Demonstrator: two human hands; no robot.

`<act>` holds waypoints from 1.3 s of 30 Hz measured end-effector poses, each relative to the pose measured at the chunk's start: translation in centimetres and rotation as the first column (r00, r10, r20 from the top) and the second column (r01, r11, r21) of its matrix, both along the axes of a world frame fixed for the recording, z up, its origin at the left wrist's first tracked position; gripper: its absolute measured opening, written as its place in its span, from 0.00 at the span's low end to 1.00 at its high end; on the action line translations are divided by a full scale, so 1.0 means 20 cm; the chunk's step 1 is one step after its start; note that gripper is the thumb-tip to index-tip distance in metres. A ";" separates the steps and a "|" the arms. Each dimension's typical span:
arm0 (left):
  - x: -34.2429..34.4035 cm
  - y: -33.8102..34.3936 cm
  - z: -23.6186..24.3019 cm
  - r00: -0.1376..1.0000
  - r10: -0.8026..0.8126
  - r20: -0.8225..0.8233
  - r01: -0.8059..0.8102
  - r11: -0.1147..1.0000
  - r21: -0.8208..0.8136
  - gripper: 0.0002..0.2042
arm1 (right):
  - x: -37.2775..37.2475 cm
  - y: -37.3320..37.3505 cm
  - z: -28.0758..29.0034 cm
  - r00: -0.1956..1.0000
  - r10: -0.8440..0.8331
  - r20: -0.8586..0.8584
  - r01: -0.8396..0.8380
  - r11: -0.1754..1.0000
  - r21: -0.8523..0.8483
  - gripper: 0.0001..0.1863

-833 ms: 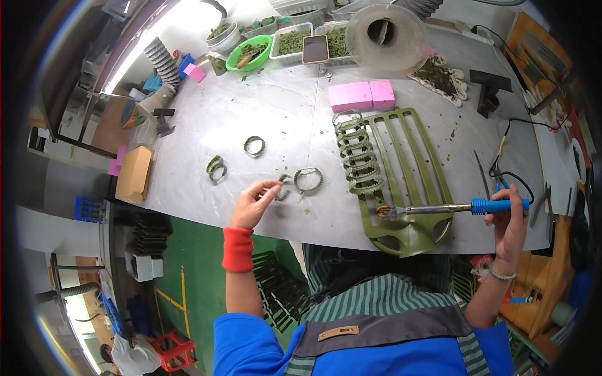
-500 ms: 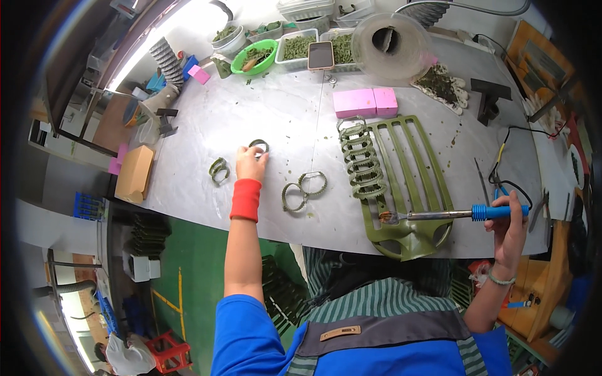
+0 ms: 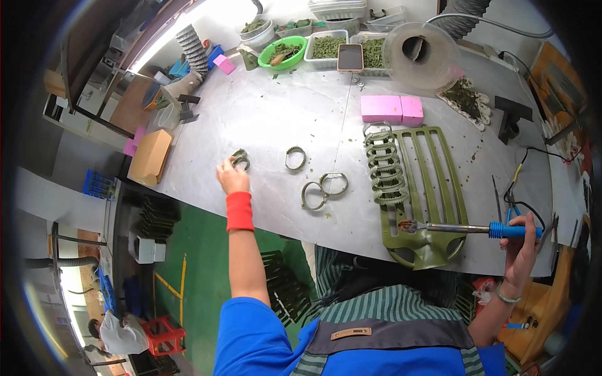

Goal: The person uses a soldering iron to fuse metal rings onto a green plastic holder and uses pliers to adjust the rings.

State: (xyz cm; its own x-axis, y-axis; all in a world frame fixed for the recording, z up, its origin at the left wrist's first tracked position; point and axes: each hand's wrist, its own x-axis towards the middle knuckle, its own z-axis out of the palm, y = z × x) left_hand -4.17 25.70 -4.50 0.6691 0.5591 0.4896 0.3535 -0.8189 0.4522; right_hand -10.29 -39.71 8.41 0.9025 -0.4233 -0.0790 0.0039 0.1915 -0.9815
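Note:
My left hand [image 3: 234,180] reaches onto the metal table [image 3: 207,113], its fingers closed on a small green ring piece [image 3: 241,155]. To its right lie a single toothed ring [image 3: 303,156] and two touching rings [image 3: 311,207]. My right hand [image 3: 520,257] grips the blue handle of a soldering iron [image 3: 458,229], whose tip is over the lower part of a slotted olive-green plate [image 3: 426,240]. A row of green looped pieces [image 3: 385,175] lies along that plate's left side.
Pink blocks [image 3: 380,108], a stained glove [image 3: 464,103], a translucent funnel [image 3: 442,53], bins of green bits [image 3: 326,47] and a phone [image 3: 350,57] stand at the back. Cables [image 3: 527,169] are at the right, a cardboard box [image 3: 147,160] at the left. A co-worker [image 3: 122,332] is at lower left.
My left hand moved from the touching rings up to the single ring, then left to the leftmost ring piece, and closed on it. My right hand still holds the iron. The view has shifted.

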 end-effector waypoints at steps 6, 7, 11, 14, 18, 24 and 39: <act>0.01 0.28 0.01 0.955 -0.042 -0.295 0.080 0.990 0.119 0.08 | -0.01 -0.01 -0.01 1.000 -0.017 0.014 0.017 1.000 -0.007 0.21; 0.00 0.29 0.02 0.965 -0.072 -0.253 0.115 0.980 0.162 0.05 | -0.01 -0.02 -0.01 1.000 -0.012 0.015 0.012 1.000 -0.003 0.21; -0.01 0.22 0.10 0.996 -0.084 -0.020 0.071 0.924 -0.376 0.10 | -0.01 -0.03 -0.01 1.000 0.003 0.019 -0.003 1.000 0.003 0.20; -0.10 0.09 0.19 0.949 -0.201 0.243 0.316 0.608 -0.729 0.13 | 0.00 -0.03 0.00 0.999 0.015 0.031 -0.015 1.000 -0.001 0.20; -0.20 -0.23 0.30 0.898 -0.274 0.345 0.435 0.431 -0.791 0.11 | 0.00 -0.02 0.02 1.000 -0.016 0.004 0.016 1.000 -0.001 0.20; -0.33 -0.76 0.48 0.816 -0.517 0.259 0.496 0.395 -0.773 0.12 | -0.02 -0.01 0.04 1.000 -0.007 -0.010 0.007 1.000 0.017 0.22; -0.23 -1.40 0.44 0.386 -0.921 -0.061 0.854 0.381 -0.354 0.15 | -0.05 -0.03 0.02 1.000 0.001 -0.031 -0.001 1.000 0.021 0.22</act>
State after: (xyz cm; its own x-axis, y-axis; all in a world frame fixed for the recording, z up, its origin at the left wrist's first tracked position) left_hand -8.79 -2.33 4.22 0.9066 -0.3615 0.2179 -0.4050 -0.5996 0.6902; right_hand -11.25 -40.28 8.89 0.8999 -0.4204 -0.1156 -0.0263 0.2124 -0.9768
